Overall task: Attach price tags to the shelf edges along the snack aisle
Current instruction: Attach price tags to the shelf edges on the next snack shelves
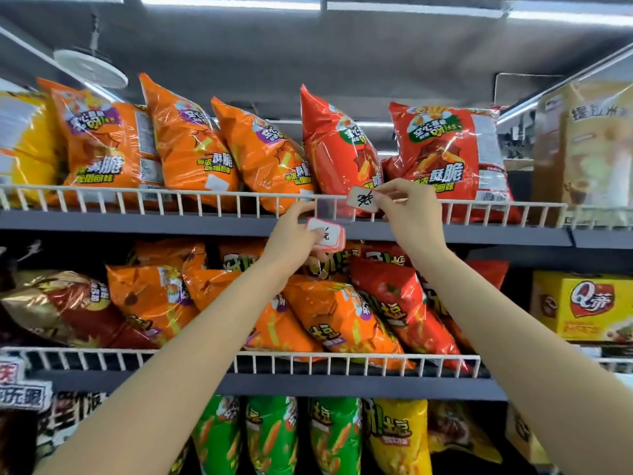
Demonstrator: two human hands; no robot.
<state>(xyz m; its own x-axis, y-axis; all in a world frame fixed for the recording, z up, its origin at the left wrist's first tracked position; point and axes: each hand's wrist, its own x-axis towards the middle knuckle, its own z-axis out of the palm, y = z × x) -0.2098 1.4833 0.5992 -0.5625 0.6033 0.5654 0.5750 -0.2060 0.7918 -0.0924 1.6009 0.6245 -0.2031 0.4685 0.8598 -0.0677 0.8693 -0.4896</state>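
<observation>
My right hand [407, 214] is raised to the top shelf, thumb and fingertips pinching a single price tag [362, 199] by its right end; the tag is tilted and sits against the white wire rail [171, 193] that runs along the front edge of that shelf, directly in front of the red snack bags [342, 152]. Just left of the tag, a clear plastic holder [324, 208] hangs on the rail. My left hand [294, 238] is lower and to the left, fingers curled round a small stack of pink-edged tags [326, 237], which lies over the grey shelf lip [137, 222] below the rail. The two hands are near each other but apart, with the holder between them. Orange bags [191, 145] lean against the rail to the left, their lower corners pushing through the wire bars, so there is little room behind the rail; the front face of the rail and the lip are open to me. Below my forearms, the second shelf has its own wire rail [342, 363], with orange and red bags piled behind it. A yellow box [582, 303] stands at the right of that shelf.
</observation>
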